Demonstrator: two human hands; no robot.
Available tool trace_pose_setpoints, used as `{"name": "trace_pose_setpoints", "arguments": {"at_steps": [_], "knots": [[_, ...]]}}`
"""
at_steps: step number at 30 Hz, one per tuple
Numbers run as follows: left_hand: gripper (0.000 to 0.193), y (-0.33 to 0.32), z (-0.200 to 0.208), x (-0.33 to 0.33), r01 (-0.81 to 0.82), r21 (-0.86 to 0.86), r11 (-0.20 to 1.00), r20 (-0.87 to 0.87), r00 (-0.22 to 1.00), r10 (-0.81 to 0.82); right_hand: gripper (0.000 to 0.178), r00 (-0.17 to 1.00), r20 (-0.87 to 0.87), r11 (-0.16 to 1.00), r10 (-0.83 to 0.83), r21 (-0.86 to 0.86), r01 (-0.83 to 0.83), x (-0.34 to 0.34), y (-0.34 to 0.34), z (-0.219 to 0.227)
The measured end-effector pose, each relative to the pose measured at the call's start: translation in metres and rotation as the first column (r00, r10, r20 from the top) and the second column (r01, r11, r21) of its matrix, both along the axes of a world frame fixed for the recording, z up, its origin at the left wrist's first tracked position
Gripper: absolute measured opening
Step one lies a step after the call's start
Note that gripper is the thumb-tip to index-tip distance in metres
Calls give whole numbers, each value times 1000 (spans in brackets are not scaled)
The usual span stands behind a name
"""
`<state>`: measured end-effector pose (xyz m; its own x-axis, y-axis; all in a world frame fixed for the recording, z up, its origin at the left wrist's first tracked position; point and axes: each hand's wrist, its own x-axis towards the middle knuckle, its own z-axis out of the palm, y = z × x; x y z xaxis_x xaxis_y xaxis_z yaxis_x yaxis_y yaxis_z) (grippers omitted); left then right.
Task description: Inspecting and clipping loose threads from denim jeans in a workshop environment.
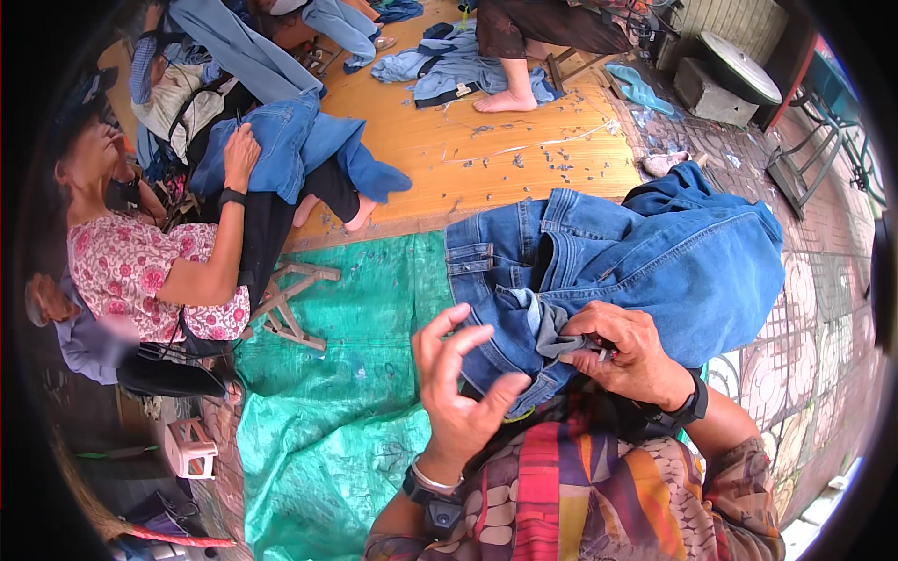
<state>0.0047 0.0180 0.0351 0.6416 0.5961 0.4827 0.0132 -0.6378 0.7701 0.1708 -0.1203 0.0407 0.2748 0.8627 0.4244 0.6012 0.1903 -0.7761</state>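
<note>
A pair of blue jeans lies bunched across my lap, its waistband and belt loops toward the left. My right hand is closed, fingers pinched on a grey cloth flap near the top of the jeans. A small pale, metal-looking object pokes out between those fingers; its kind cannot be made out. Just left of the waistband, my left hand is raised with its fingers apart and nothing in them. A dark band is on each wrist.
A green tarp and a wooden board strewn with scraps cover the ground. At left, a co-worker in a floral top handles jeans. A wooden stool, more denim and blue slippers lie around.
</note>
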Motion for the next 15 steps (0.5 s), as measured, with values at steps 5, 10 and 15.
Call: {"name": "trace_pose_setpoints", "arguments": {"at_steps": [5, 10, 15], "knots": [[46, -22, -6, -5, -59, 283, 957, -35, 997, 72, 29, 996, -46, 996, -73, -54, 71, -3, -4, 5], [33, -22, -8, 6, -76, 287, 955, -113, 987, 113, 24, 992, -76, 995, -99, -41, 96, -5, -5, 7], [27, -21, -10, 5, -66, 275, 959, -129, 986, 105, 19, 985, -150, 993, -88, -85, 76, -6, -4, 7]]}}
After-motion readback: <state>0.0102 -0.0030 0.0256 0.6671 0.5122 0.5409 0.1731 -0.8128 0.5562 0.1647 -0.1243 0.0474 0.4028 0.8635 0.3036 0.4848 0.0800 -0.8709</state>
